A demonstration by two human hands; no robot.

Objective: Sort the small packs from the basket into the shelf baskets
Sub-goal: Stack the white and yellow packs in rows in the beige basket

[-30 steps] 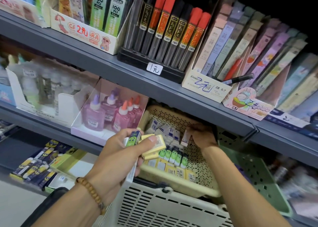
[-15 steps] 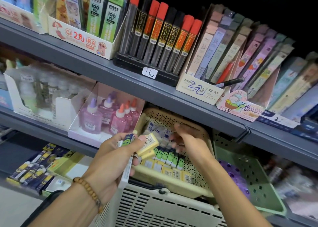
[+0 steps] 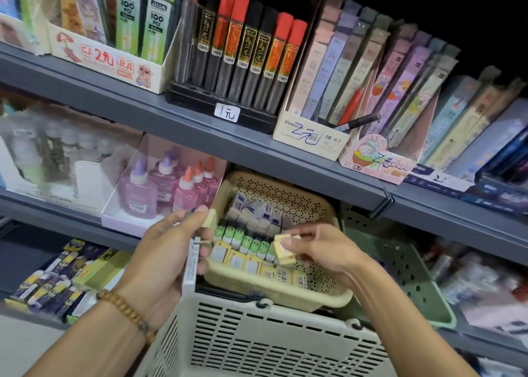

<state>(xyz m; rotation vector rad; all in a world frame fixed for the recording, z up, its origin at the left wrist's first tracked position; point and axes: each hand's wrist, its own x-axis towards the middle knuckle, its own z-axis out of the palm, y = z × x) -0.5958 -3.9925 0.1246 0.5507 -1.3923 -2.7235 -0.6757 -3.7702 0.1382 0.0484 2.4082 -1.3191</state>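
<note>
Shop shelf [image 3: 200,136]: right hand [image 3: 323,251] fingers pinch yellow pack [image 3: 283,252]; left hand [image 3: 165,259] grips packs [image 3: 192,262].

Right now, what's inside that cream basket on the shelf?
The cream basket holds rows of small packs: white packs at the back, green packs, yellow packs in front. The layers beneath are hidden.

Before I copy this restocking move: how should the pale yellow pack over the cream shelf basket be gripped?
Pinch the pale yellow pack across its short ends from above, as the right hand does. It is a small flat block, and the cream shelf basket holds tight rows, so only a top-down approach looks clear.
</note>
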